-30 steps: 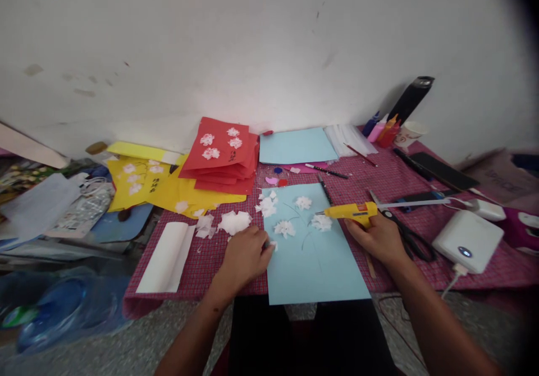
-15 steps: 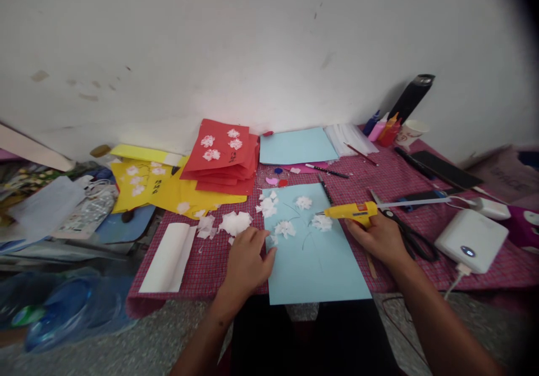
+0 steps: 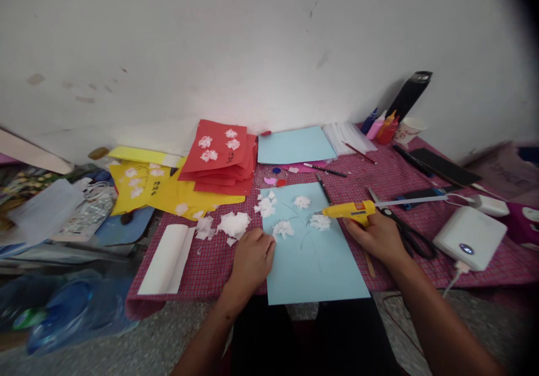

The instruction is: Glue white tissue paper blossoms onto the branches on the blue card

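My right hand [image 3: 376, 237] is wrapped round a yellow hot glue gun [image 3: 350, 212], with a long translucent glue stick [image 3: 410, 200] jutting from its back. The gun's nozzle is over the right-hand white paper flower [image 3: 320, 222] on a light blue sheet [image 3: 318, 278]. Thin dark curved lines and other white flowers, one of them [image 3: 301, 202] higher up, are on this sheet. At the sheet's left edge my left hand [image 3: 252, 257] is closed, thumb and fingers together; whatever is at the fingertips is hidden. Torn white paper pieces [image 3: 234, 225] lie just beyond it.
Red sheets with flowers [image 3: 219, 160] and yellow sheets [image 3: 168, 192] lie at the back left. Folded white paper [image 3: 166, 259] is at the left. On the right are scissors [image 3: 410, 235], a white power box [image 3: 470, 238], paint bottles [image 3: 386, 129] and a black flask [image 3: 409, 96].
My left thumb and fingers have come together at the sheet's edge, covering a small white piece that showed there. The glue gun stays over the same flower.
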{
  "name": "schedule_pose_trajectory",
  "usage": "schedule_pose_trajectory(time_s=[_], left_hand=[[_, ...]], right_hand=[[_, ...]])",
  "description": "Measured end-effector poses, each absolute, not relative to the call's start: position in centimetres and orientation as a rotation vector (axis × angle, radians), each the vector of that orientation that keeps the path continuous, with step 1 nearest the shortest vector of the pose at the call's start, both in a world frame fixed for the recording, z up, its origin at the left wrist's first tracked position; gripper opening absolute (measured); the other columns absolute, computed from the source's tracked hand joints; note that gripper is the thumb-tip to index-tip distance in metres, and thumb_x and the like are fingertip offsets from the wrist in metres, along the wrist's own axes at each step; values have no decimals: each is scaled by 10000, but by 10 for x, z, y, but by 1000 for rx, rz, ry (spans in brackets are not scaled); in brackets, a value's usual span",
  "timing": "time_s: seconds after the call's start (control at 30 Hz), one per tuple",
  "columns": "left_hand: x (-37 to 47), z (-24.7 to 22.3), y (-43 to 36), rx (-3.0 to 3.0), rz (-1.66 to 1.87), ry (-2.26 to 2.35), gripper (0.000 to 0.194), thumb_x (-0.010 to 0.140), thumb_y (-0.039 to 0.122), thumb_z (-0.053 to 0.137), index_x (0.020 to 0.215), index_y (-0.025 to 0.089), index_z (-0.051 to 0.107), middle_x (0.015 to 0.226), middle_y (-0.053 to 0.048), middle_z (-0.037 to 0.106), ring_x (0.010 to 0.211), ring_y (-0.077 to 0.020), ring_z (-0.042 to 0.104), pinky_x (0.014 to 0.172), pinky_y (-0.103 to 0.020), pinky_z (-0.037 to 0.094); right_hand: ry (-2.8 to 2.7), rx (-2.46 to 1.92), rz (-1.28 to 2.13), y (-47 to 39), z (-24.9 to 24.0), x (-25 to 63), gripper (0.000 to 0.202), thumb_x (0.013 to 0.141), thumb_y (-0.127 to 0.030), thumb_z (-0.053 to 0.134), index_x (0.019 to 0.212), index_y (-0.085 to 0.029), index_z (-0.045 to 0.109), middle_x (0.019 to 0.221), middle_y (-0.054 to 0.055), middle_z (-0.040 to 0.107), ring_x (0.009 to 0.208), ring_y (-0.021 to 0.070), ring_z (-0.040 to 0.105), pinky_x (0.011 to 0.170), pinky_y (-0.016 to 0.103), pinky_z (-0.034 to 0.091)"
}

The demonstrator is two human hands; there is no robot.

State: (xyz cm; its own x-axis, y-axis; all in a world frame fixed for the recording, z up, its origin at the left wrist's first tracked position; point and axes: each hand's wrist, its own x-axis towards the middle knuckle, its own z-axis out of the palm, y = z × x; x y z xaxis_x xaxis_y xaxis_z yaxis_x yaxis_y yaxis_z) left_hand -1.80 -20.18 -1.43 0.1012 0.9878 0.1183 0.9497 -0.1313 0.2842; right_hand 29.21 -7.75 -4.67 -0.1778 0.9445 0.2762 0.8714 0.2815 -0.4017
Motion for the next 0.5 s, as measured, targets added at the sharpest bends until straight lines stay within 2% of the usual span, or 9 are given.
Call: schedule_pose_trajectory(time_s=[0.5], left_hand=[[-12, -14, -192, 2284, 381, 1935, 216, 956, 235, 423, 836, 196, 598, 846, -49, 583, 812, -194, 548, 733, -324, 407]], right_hand=[[-2083, -1633, 247, -79, -43, 291, 383, 810, -545, 567, 896, -193, 692, 757, 102, 727, 708, 301, 692, 574, 337, 464]])
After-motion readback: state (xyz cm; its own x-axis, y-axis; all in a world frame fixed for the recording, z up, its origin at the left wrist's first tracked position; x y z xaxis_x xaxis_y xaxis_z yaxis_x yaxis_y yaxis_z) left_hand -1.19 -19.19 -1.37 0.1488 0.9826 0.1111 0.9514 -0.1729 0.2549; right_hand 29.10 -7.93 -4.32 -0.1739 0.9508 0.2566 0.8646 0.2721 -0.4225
